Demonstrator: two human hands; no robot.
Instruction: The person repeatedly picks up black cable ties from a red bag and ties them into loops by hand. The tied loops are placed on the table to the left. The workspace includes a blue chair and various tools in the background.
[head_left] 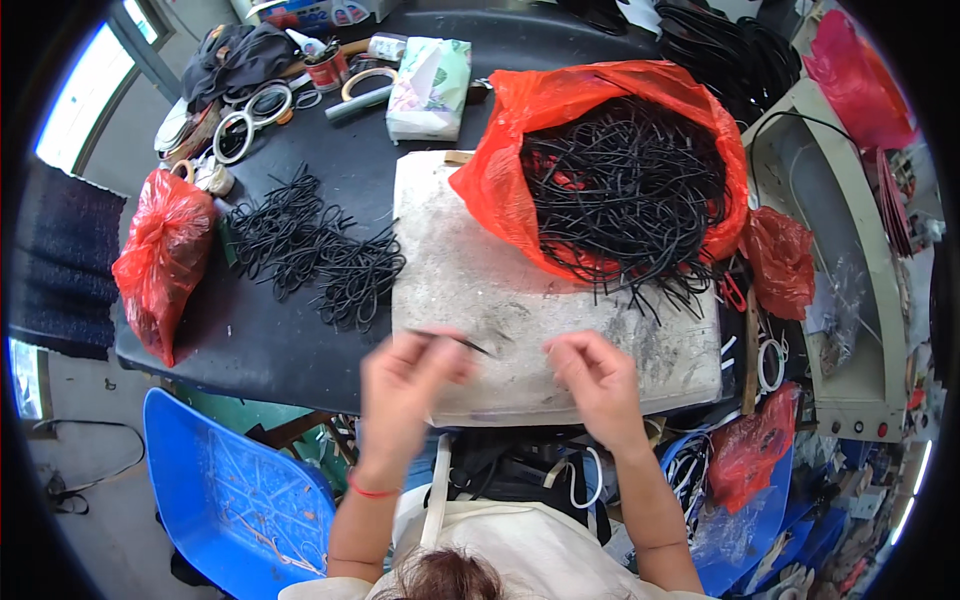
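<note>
A short piece of black cord (468, 344) sticks out from the pinched fingers of my left hand (400, 385), which is smeared by motion over the left part of a stained white board (450, 290). Above the same board, to the right, my right hand (600, 385) has its thumb and forefinger pressed together; anything between them is too small to make out. Beyond it lies an open red plastic bag (490, 180) full of loose black cords (630, 180). Tangled bundles of black cord (310, 245) rest on the dark tabletop left of the board.
A knotted red bag (165, 255) stands at the table's left end. Tape rolls (235, 137) and a tissue pack (430, 90) lie at the back. Blue bins (235, 490) flank me below the table. A grey-beige machine casing (835, 250) stands at the right.
</note>
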